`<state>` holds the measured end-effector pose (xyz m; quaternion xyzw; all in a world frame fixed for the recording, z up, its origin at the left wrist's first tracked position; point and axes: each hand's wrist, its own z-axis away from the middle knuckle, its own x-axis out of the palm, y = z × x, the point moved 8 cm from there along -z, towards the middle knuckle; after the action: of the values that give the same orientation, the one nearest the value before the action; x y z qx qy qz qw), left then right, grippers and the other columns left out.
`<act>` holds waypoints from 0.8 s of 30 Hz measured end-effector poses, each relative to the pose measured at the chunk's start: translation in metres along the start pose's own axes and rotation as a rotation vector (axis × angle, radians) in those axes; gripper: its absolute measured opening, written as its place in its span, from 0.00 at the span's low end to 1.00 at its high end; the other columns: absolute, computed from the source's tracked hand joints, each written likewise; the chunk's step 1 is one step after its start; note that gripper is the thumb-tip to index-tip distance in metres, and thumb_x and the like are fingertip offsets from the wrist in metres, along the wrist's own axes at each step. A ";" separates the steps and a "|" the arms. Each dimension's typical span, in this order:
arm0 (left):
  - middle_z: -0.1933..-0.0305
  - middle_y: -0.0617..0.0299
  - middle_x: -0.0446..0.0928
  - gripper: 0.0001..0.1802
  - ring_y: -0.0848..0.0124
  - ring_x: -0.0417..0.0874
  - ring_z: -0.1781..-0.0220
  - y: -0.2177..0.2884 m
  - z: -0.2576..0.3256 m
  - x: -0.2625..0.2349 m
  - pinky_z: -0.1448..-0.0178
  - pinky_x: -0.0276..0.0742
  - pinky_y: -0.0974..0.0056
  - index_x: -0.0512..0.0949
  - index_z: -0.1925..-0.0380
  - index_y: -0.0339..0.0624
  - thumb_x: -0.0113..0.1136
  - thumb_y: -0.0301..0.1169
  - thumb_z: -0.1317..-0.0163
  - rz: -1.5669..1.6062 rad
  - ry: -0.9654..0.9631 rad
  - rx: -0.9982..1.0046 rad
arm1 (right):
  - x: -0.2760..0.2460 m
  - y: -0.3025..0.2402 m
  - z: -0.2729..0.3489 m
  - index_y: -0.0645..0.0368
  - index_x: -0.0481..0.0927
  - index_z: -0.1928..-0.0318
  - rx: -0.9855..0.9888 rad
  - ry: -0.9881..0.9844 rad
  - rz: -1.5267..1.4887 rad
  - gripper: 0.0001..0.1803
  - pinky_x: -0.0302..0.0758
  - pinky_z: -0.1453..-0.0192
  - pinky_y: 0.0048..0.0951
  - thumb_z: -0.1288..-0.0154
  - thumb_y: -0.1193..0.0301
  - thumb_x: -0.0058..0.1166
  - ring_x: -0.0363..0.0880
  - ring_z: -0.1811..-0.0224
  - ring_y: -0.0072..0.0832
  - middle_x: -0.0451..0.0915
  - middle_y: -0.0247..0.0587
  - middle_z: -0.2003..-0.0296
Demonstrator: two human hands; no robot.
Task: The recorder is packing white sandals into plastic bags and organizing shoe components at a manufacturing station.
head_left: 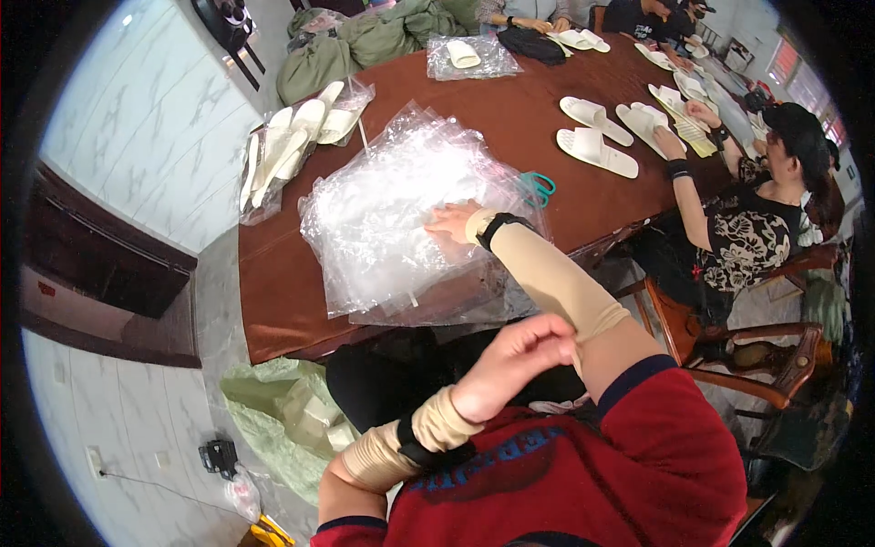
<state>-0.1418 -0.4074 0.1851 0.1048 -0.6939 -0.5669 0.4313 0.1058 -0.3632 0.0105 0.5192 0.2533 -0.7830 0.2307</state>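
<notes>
My right hand (453, 221) lies flat with its fingers spread on a pile of clear plastic bags (374, 219). A beige arm sleeve (556, 278) covers my right forearm, with a dark band at the wrist. Pinched at the upper edge of that sleeve, near the elbow, is my left hand (524, 356); its fingertips are partly hidden behind the thumb. My left forearm wears a similar beige sleeve, bunched up. Teal-handled scissors (540, 188) rest at the right edge of the bag pile.
Bagged white slippers (290, 146) lie at the left of the brown-covered table (273, 301); another bagged slipper (463, 55) is at the far side. Loose slippers (597, 150) lie to the right, near a co-worker (752, 210). A green sack (273, 397) stands below. A wooden chair (756, 356) is close on my right.
</notes>
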 end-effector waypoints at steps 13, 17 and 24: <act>0.65 0.41 0.75 0.14 0.45 0.78 0.67 0.018 -0.059 -0.156 0.66 0.73 0.50 0.62 0.52 0.35 0.48 0.31 0.34 -1.562 0.766 0.330 | 0.000 -0.010 -0.007 0.28 0.58 0.33 0.011 0.038 -0.007 0.27 0.43 0.33 0.70 0.33 0.56 0.37 0.46 0.27 0.45 0.48 0.38 0.28; 0.71 0.41 0.76 0.13 0.42 0.77 0.72 -0.001 -0.055 -0.169 0.72 0.71 0.45 0.61 0.54 0.38 0.47 0.33 0.33 -1.399 0.866 0.284 | 0.007 0.004 -0.002 0.27 0.54 0.31 0.039 0.007 -0.048 0.31 0.40 0.33 0.71 0.35 0.47 0.37 0.42 0.26 0.48 0.45 0.41 0.28; 0.68 0.48 0.77 0.08 0.48 0.78 0.64 0.011 -0.050 -0.193 0.59 0.75 0.54 0.71 0.64 0.40 0.56 0.30 0.40 -1.190 0.595 0.409 | 0.006 -0.012 0.003 0.34 0.53 0.30 0.008 0.071 0.040 0.33 0.42 0.33 0.70 0.36 0.50 0.41 0.45 0.26 0.45 0.48 0.40 0.28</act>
<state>0.0148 -0.3158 0.1017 0.6973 -0.4639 -0.5120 0.1908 0.0946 -0.3564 0.0076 0.5526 0.2478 -0.7602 0.2351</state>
